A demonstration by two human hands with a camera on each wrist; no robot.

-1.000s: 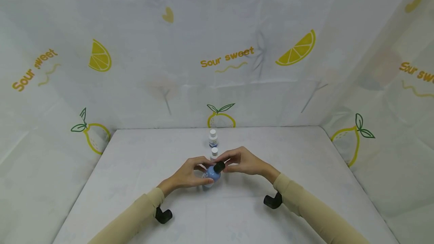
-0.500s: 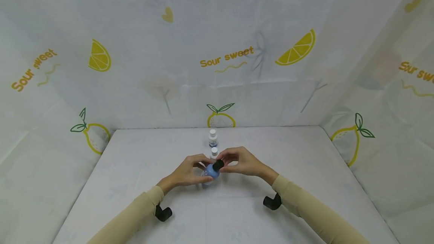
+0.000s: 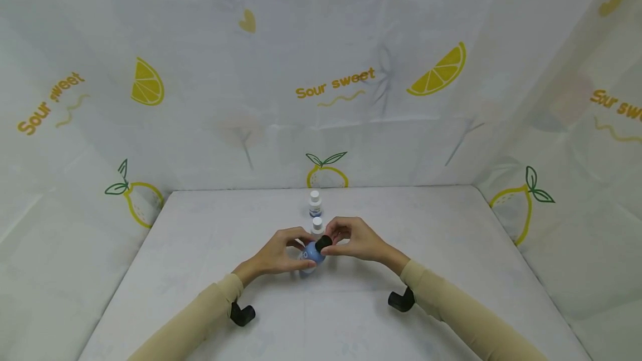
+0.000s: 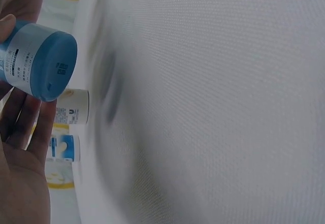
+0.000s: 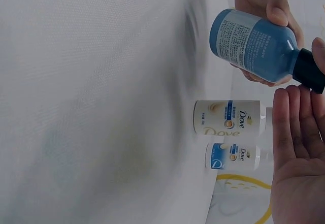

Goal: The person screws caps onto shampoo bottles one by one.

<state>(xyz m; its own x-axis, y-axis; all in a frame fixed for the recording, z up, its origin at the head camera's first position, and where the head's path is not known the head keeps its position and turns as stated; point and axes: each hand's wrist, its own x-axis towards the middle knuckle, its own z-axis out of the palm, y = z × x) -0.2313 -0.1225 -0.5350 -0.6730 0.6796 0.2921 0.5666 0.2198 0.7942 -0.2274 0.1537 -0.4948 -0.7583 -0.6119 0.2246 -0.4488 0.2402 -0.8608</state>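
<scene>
Bottle (image 3: 312, 252), round-shouldered and glossy blue, is leaning below frame centre, left hand (image 3: 277, 252) gripping it, right hand (image 3: 359, 240) pinching its cylindrical black cap (image 3: 323, 243) — apparently a cap-turning step, next needing firm counter-grip.

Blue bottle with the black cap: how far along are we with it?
Done: the blue bottle is off the table, tilted in the left hand. In hand: the right hand pinches its black cap. Left: probably removing that cap, still on; the nearer white bottle and farther white bottle stand apart behind.
</scene>
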